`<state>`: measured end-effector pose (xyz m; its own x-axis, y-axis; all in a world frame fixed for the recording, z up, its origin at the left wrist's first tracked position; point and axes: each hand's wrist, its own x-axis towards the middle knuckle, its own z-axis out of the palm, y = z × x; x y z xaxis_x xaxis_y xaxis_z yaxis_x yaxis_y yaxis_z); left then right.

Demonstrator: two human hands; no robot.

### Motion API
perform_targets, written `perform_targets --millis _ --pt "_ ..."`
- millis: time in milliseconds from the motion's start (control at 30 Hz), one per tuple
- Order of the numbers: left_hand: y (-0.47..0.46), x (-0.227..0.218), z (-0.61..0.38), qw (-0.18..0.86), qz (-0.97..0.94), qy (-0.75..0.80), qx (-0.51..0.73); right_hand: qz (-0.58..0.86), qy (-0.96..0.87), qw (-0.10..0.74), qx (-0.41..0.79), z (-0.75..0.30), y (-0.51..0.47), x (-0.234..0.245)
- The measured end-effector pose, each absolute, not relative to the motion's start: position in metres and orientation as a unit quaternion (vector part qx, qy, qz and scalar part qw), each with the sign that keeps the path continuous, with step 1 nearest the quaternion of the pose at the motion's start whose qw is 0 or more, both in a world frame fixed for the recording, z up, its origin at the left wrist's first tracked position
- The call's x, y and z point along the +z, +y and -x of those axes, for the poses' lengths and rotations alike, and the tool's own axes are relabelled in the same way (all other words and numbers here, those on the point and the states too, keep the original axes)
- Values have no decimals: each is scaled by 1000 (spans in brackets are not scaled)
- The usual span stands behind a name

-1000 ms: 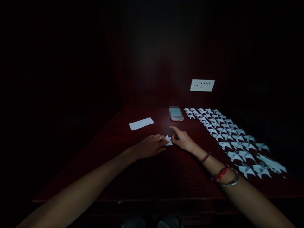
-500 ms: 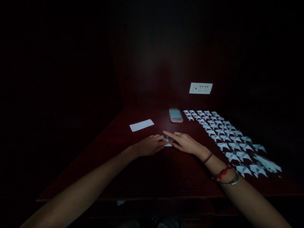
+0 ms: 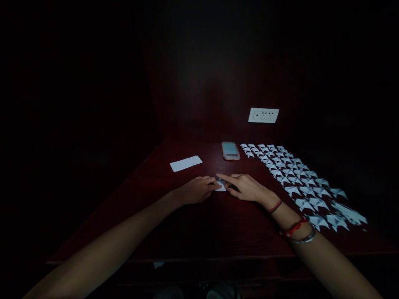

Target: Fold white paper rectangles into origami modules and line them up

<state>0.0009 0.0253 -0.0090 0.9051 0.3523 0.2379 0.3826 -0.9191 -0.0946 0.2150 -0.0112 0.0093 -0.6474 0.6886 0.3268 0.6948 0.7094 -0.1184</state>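
A small folded piece of white paper point(image 3: 221, 187) lies on the dark red table between my hands, partly hidden by fingers. My left hand point(image 3: 199, 189), with a ring on one finger, is closed on its left side, the thumb and fingertips pressing the paper. From the right, my right hand point(image 3: 245, 187) reaches in with its index finger stretched over the far edge of the paper. Its thumb sits apart from that finger, just beside the right edge, and the other fingertips are hard to make out.
White paper strips point(image 3: 186, 163) lie in a stack at the back left. A phone point(image 3: 230, 151) rests behind my hands. Rows of folded white paper shapes point(image 3: 293, 172) cover the right side, near a bundle of narrow strips point(image 3: 349, 212). A socket panel point(image 3: 263, 115) is on the wall.
My right hand has shifted slightly right, its thumb moving off the paper's near edge. More of the folded paper shows now. The left hand stays in nearly the same place.
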Motion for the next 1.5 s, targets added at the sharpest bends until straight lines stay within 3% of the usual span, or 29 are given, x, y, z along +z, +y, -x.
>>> perform_targets --millis 300,1500 --pt "19 -6 0 75 969 -206 -118 387 -881 259 76 -216 -12 13" --pt "7 0 1 63 972 -198 -112 392 -815 337 262 -201 4 -15"
